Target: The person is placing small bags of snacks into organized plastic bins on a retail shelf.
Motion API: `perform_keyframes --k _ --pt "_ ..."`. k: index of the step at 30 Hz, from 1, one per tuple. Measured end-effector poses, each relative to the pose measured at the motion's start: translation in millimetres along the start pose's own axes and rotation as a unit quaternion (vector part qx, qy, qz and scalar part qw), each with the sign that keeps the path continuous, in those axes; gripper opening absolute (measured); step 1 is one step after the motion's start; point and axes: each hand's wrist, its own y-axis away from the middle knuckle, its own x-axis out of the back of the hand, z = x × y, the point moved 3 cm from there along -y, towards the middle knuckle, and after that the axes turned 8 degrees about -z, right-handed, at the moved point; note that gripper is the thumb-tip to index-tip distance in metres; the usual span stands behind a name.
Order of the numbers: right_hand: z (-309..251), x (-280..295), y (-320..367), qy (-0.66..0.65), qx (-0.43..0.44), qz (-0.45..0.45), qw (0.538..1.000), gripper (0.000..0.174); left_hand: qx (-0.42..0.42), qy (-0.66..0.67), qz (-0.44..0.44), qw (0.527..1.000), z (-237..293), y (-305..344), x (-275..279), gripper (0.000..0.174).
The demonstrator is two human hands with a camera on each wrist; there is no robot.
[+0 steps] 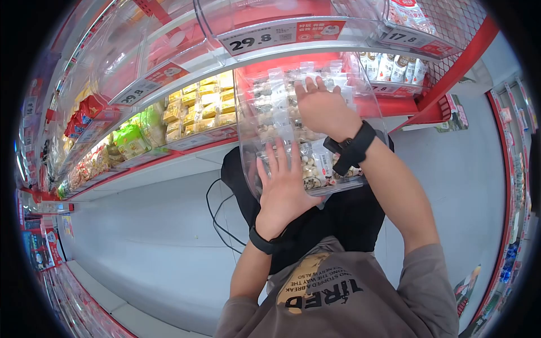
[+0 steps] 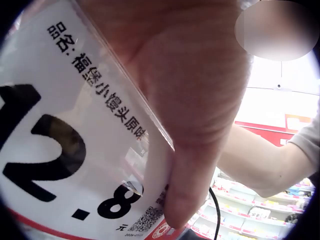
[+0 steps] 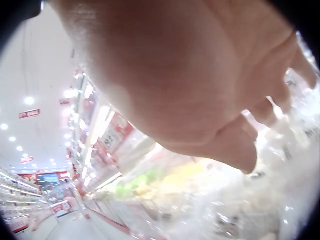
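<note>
A clear plastic bin (image 1: 246, 147) with rows of small transparent snack bags (image 1: 314, 163) projects from the shelf over the person's lap. Small pale round pieces show in the nearest bags. The left hand (image 1: 283, 188) lies at the bin's front left, its fingers spread and fairly straight. In the left wrist view, the thumb (image 2: 185, 200) overlaps the price label (image 2: 65, 150), which reads 12.8. Farther back, the right hand (image 1: 327, 110) reaches over the bags with its palm down. Its fingers (image 3: 265, 111) touch the bags in the right wrist view.
Left of the bin, yellow-wrapped snacks (image 1: 203, 101) and green packets (image 1: 131, 139) fill the same shelf. An upper shelf edge with a 29.8 price tag (image 1: 262, 38) runs close above the hands. A black cable (image 1: 211, 211) hangs by the person's leg. A red mesh panel (image 1: 451, 22) stands at right.
</note>
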Motion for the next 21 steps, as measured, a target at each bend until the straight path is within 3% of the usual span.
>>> perform_keyframes --k 4,8,10,13,17,19,21 --pt "11 -31 -20 0.006 0.032 0.059 0.998 0.059 -0.022 0.0 0.023 0.999 1 -1 3 0.121" --pt "16 -10 -10 -0.027 0.027 -0.002 0.999 0.056 -0.028 0.002 0.03 0.999 0 1 1 0.121" --pt "12 6 8 0.02 -0.004 -0.039 0.999 0.055 -0.025 0.003 0.028 0.999 0 2 -2 0.121" --pt "-10 50 52 -0.049 0.033 -0.223 0.973 0.053 -0.023 0.002 0.024 0.999 0 3 -2 0.121" --pt "-11 -36 56 0.014 0.069 -0.015 0.997 0.056 -0.018 -0.007 0.02 1.0 1 2 -1 0.12" --pt "-6 -43 48 0.021 0.089 0.056 0.994 0.06 -0.024 -0.011 0.03 0.999 2 2 -1 0.119" --pt "-1 -33 49 0.023 0.081 0.0 0.996 0.062 -0.033 -0.008 0.053 0.998 4 3 2 0.118"
